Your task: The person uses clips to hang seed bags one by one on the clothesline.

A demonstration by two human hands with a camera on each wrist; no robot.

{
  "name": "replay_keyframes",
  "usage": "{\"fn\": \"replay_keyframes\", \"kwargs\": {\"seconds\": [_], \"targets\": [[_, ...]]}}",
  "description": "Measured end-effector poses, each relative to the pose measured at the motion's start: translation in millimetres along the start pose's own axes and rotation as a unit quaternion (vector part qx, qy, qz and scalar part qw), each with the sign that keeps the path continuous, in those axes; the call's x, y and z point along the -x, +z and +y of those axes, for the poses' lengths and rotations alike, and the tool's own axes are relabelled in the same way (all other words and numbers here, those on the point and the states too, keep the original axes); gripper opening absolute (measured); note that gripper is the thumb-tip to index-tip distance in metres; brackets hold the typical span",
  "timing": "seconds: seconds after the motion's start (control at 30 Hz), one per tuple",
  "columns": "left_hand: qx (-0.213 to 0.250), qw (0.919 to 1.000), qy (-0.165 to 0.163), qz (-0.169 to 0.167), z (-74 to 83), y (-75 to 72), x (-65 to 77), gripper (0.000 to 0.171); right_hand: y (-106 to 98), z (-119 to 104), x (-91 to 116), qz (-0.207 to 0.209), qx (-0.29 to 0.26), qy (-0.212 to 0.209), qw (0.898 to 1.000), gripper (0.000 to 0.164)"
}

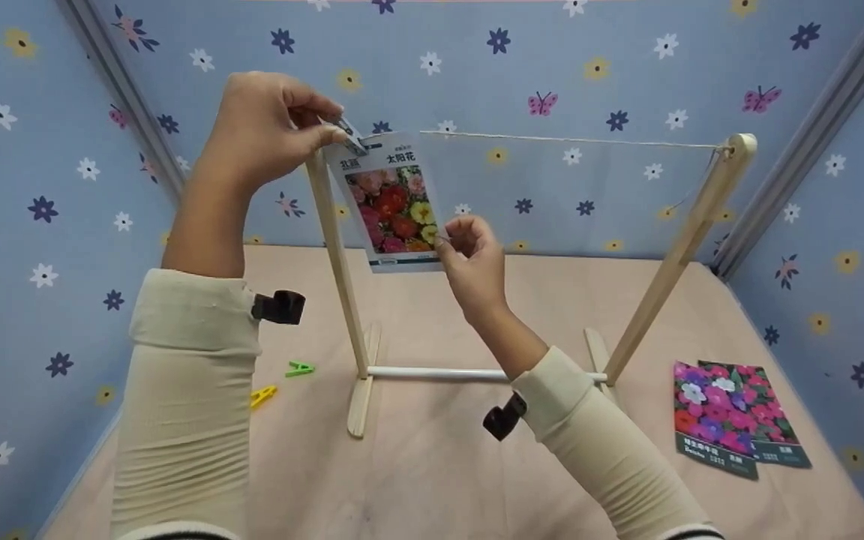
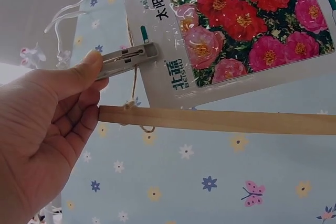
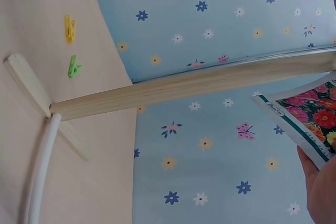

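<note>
My left hand (image 1: pixel 271 127) pinches a grey clothespin (image 2: pixel 126 60) between thumb and fingers. The clothespin's tip lies over the top corner of a seed packet (image 1: pixel 394 210) printed with red, pink and yellow flowers. That packet hangs tilted at the left end of a string (image 1: pixel 574 139) stretched between two wooden posts. Lower down, my right hand (image 1: pixel 477 262) pinches the packet's lower right edge between thumb and finger. In the right wrist view only part of the right hand (image 3: pixel 321 187) shows, beside the packet (image 3: pixel 310 114).
The left post (image 1: pixel 338 262) and right post (image 1: pixel 679 262) stand on wooden feet, joined by a white rod (image 1: pixel 439 373). A green clothespin (image 1: pixel 299 368) and a yellow clothespin (image 1: pixel 263 395) lie at left. Overlapping flower packets (image 1: pixel 724 412) lie at right. Flowered panels surround the table.
</note>
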State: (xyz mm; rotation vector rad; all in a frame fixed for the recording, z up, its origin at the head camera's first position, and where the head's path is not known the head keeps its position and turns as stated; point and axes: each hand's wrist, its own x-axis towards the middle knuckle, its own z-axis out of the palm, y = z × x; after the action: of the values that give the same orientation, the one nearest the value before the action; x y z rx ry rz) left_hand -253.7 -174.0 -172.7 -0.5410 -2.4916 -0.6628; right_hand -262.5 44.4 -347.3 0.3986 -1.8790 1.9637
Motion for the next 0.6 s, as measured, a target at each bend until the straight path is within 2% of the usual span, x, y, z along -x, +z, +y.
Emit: {"fn": "replay_keyframes", "kwargs": {"seconds": [0.17,0.6], "targets": [[-0.006,0.9998,0.020,-0.008,0.1,-0.8,1.2,0.028,-1.9,0.5,0.4,-0.010,-0.013,-0.002,1.000,0.013],[-0.017,0.9997,0.007,-0.016,5.7,2.0,2.7,0.031,-7.7,4.4,1.5,-0.037,0.029,0.027,0.999,0.019]]}}
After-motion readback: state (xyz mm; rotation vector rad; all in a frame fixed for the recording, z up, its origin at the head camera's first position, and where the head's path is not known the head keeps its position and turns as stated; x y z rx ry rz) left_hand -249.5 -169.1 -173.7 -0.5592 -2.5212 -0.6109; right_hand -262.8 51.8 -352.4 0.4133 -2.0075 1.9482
